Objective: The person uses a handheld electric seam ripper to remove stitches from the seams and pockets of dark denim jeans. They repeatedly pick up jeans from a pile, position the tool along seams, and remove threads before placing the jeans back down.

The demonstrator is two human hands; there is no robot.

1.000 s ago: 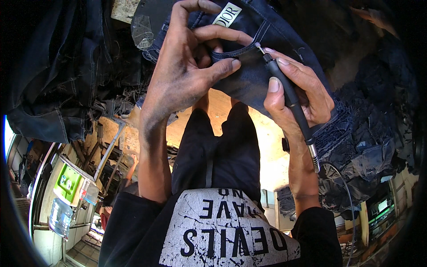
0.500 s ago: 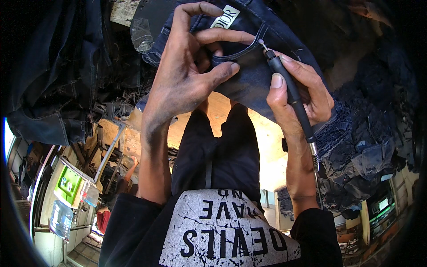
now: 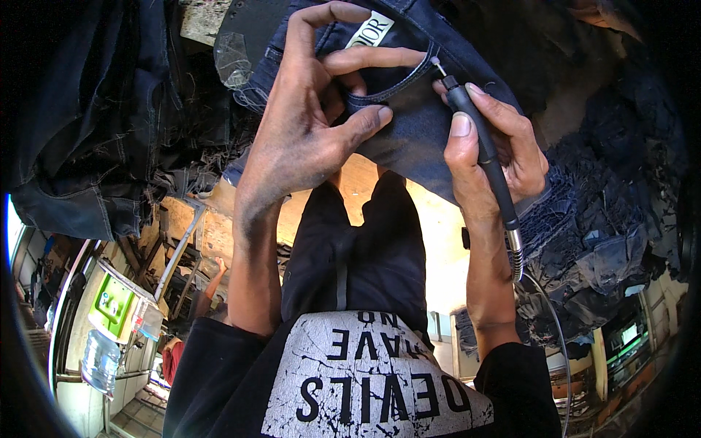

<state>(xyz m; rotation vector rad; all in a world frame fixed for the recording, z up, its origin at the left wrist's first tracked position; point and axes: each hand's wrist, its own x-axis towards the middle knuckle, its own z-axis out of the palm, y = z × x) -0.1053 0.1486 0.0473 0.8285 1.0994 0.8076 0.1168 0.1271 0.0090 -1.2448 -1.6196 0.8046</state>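
Dark-blue denim garment, upper centre of the frame: probably soft, limp, best held by its curved stitched edge, where my left grip rests spread, thumb and forefinger parted. My right grip clasps a black handpiece, likely rigid.

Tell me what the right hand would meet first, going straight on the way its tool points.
Most likely the curved stitched edge of the dark denim: the black tool in the right hand has its tip close by. Depth is unclear.
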